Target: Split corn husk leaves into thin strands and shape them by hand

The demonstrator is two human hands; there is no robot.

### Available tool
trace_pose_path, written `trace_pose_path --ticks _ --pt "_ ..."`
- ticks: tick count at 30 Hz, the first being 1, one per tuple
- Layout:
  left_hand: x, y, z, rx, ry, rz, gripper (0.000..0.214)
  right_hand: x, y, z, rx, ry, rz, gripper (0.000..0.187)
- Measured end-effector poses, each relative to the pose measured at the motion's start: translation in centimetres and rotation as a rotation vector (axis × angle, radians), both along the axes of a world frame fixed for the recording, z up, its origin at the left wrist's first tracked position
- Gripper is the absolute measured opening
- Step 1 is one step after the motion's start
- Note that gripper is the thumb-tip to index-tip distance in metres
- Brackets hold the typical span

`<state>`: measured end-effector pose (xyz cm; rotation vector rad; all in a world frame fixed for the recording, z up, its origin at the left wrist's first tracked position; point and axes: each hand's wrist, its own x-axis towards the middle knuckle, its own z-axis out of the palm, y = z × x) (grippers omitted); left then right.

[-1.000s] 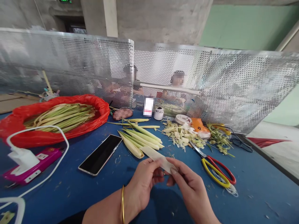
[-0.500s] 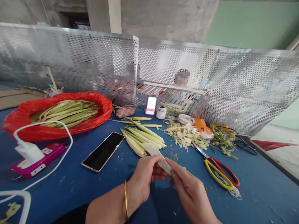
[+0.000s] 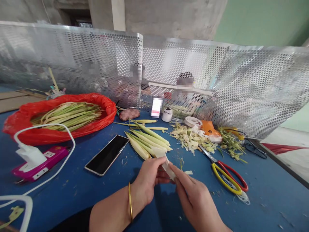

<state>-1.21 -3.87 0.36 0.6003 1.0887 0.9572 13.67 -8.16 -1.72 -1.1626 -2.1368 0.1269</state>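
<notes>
Between both hands runs a pale, flat strip that looks like husk [image 3: 166, 165], pointing away from me. My left hand [image 3: 151, 175], with a gold bangle at the wrist, pinches its middle between thumb and fingers. Closed on the near end is my right hand [image 3: 193, 190], its fingertips close to the left ones. Just beyond the strip's far end lies a bunch of pale green, pointed husk-like leaves [image 3: 151, 138]. To the right, scissors [image 3: 228, 174] with one yellow and one red handle rest on the blue tabletop [image 3: 101, 199].
A black-screened phone [image 3: 107, 155] lies left of the leaves. Further left are a red bag [image 3: 16, 129] of long green stalks and a purple power strip [image 3: 41, 164] with white cable. Scraps [image 3: 190, 138] and a tape roll [image 3: 193, 121] sit right. A perforated metal screen [image 3: 96, 48] stands behind; people show through it.
The hands stay pinched on the strip and have shifted only slightly. A small pale scrap now shows on the table beyond my right hand.
</notes>
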Motion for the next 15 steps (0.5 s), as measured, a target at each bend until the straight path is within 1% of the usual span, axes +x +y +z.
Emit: trace_pose_path --ticks 2,5,8,11,14,15 --pt "0.01 0.00 0.03 -0.011 0.022 0.005 0.021 0.00 0.05 0.03 0.022 -0.049 0.019 0.046" --pt "0.03 -0.04 0.16 -0.054 0.006 0.024 0.027 -0.08 0.05 0.14 0.030 -0.081 0.000 0.045" --pt "0.08 -0.13 0.37 -0.028 0.003 0.010 0.029 -0.30 -0.09 0.33 -0.022 -0.037 -0.015 0.042" --pt "0.15 -0.16 0.50 0.020 0.065 -0.018 0.027 -0.62 -0.30 0.50 -0.175 0.120 -0.037 0.038" --pt "0.11 -0.03 0.48 0.034 0.094 0.011 0.024 -0.75 -0.39 0.49 -0.397 0.331 -0.056 0.034" --pt "0.07 0.05 0.47 0.048 0.101 0.027 0.023 -0.69 -0.38 0.45 -0.442 0.368 -0.055 0.034"
